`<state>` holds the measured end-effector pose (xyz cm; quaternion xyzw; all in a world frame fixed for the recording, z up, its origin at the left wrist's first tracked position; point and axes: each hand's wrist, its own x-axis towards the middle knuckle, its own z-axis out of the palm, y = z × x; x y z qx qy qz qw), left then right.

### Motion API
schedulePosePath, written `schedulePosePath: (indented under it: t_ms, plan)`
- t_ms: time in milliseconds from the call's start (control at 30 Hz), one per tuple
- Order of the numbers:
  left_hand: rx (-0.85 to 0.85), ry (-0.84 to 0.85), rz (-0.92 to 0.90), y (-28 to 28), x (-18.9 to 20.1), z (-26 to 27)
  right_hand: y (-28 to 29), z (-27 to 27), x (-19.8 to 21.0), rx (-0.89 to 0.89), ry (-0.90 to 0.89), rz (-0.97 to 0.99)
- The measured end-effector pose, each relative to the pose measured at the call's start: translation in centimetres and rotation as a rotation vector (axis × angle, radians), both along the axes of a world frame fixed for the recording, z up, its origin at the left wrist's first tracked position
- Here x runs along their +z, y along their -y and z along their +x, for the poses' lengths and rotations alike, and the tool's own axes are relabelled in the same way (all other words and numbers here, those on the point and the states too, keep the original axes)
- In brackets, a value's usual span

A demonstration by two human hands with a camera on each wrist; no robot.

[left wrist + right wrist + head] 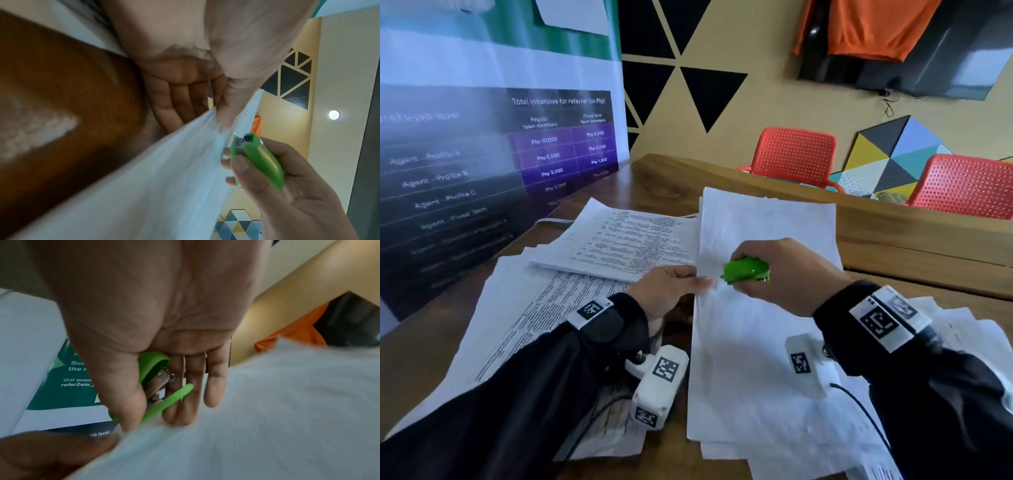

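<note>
A stack of white sheets (756,329) is lifted off the wooden table (914,246) at its left edge. My left hand (671,291) pinches that edge between thumb and fingers; the same pinch shows in the left wrist view, left hand (205,97) on the sheets (144,186). My right hand (784,274) grips a small green stapler (746,270) just right of the pinch, its mouth at the paper's edge. In the left wrist view the stapler (261,160) points at the sheets. The right wrist view shows the right hand (164,337), stapler (152,366) and paper (267,418).
Printed pages (616,240) and more loose sheets (510,325) cover the table to the left and under my arms. A large banner (482,154) stands on the left. Orange chairs (794,157) sit behind the table's raised far edge. Papers (979,339) also lie at the right.
</note>
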<state>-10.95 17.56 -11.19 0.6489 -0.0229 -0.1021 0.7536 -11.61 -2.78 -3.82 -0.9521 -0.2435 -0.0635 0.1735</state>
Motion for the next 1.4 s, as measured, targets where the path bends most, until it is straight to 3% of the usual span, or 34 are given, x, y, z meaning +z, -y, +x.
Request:
schedulePosePath:
  t_ms: [333, 1067, 1267, 1400]
  plan:
    - [-0.004, -0.053, -0.168, 0.8, -0.3, -0.7, 0.0, -0.1, -0.3, 0.025, 0.091, -0.013]
    - [0.088, 0.141, 0.016, 1.0, 0.1, -1.0, -1.1, -0.8, -0.3, 0.000, 0.146, -0.114]
    - [0.106, 0.165, 0.037, 1.0, 0.4, -1.1, -1.5, -1.3, -0.1, 0.043, 0.258, -0.205]
    - [0.111, 0.179, 0.023, 1.0, 0.3, -1.2, -1.1, -1.1, 0.0, 0.011, 0.192, -0.087]
